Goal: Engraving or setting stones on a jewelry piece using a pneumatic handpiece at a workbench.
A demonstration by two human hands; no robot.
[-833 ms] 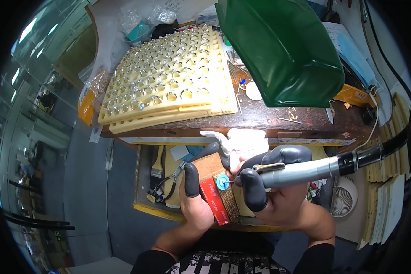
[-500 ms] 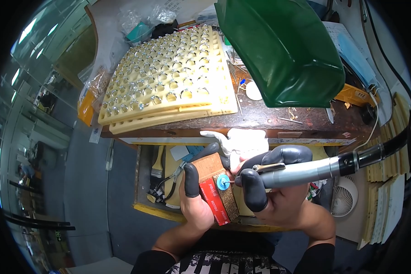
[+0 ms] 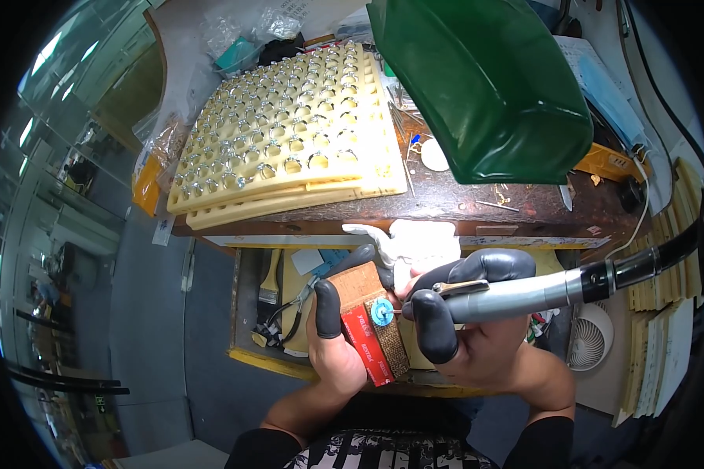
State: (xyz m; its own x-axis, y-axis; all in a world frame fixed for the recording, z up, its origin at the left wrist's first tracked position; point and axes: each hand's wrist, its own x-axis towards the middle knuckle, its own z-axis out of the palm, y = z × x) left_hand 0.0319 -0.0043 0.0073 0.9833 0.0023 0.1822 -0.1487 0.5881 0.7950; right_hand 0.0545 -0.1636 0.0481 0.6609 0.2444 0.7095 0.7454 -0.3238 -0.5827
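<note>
My left hand, with black finger cots on its thumb and fingertips, is closed round a block with a brown face, a red printed strip and a rough, speckled side. My right hand, also in black finger cots, grips a silver rotary handpiece with a black cable end. From its tip a thin shank carries a blue polishing disc, which meets the block near its speckled side. Behind the hands a white cloth-like piece rests against the bench edge.
A cream tray holding rows of rings stands on the dark wooden bench. A green lamp shade hangs over the bench's right part. Below, an open drawer holds pliers and a brush. A small fan sits at right.
Both hands, the block and the handpiece keep nearly the same place. The blue disc's look differs slightly.
</note>
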